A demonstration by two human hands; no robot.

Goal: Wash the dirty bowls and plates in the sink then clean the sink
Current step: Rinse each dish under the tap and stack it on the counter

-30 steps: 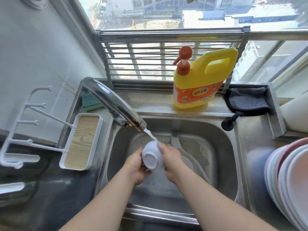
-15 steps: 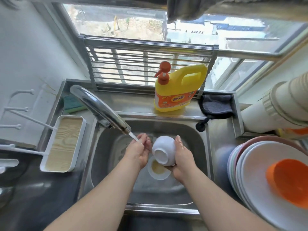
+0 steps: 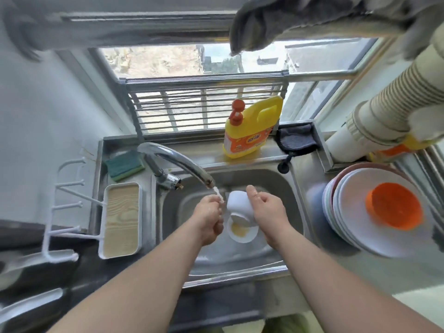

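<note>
Steel sink (image 3: 283, 188): basin set in the middle of the tabletop (image 3: 310, 181), faucet (image 3: 177, 162) arching in from its rear-left corner, water running from the spout. A stack of plates (image 3: 355, 227) sits on the tabletop at the basin's right edge, an orange bowl (image 3: 394, 209) on top. Detergent bottle (image 3: 249, 129) stands on the rear ledge; sponge (image 3: 125, 165) lies at the rear-left corner.

White bowl (image 3: 239, 203): held tipped on its side over the basin centre, just right of the stream. Right hand (image 3: 269, 210) grips it, fingers curled round the far wall. Directly below, a second white bowl (image 3: 241, 230) rests on the basin floor with yellowish residue inside.

Left hand (image 3: 209, 217): under the stream, fingers loosely curled, holding nothing visible.

Assessment: rinse stage for the held bowl. Recommended practice: bring the bowl mouth into the stream, rotate it so water reaches the whole inner wall, drain it fully before moving it to the stack. Wet grip appears a slip risk; keep the bowl low over the basin.
</note>
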